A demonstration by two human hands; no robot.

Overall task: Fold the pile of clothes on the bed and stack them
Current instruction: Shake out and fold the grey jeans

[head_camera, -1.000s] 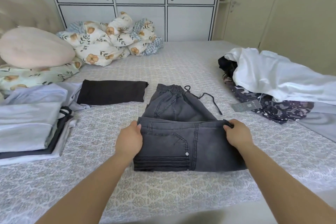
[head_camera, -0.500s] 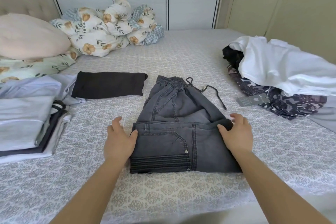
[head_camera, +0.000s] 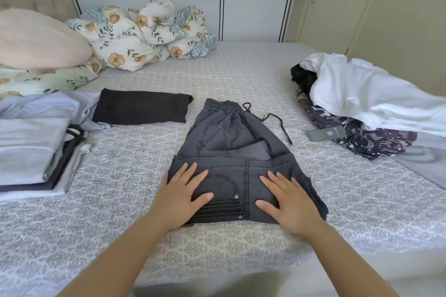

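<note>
Half a second ago both hands sat at the side edges of the folded trouser legs; now they have slid inward and lie flat on top of the fold. A second ago they were pinching that edge.

Along the left edge of the bed (head_camera: 120, 236) sits a stack of folded clothes (head_camera: 31, 149), pale blue on top with dark and white layers beneath. Just beyond it, towards the middle, a folded dark brown garment (head_camera: 142, 107) lies flat and alone. A pink pillow (head_camera: 36, 41) and a bundled floral quilt (head_camera: 140, 38) rest at the far left corner by the cupboards.

The grey jeans (head_camera: 231, 132) lie in the middle of the bed near its front edge, waistband pointing away, drawstring trailing to the right, the legs doubled back over the seat. The left hand (head_camera: 179, 196) presses the left half of the fold, its fingers (head_camera: 185, 171) straight and spread, thumb stretched towards the pocket stitching. The right hand (head_camera: 289, 200) presses the right half likewise, fingers (head_camera: 281, 179) straight and slightly fanned, thumb pointing inward. The denim lies wholly under the palms; neither hand pinches it.

At the right edge lies the unfolded pile (head_camera: 376, 108): a white garment over patterned dark cloth, with a grey tag (head_camera: 322, 133) at its near side.
</note>
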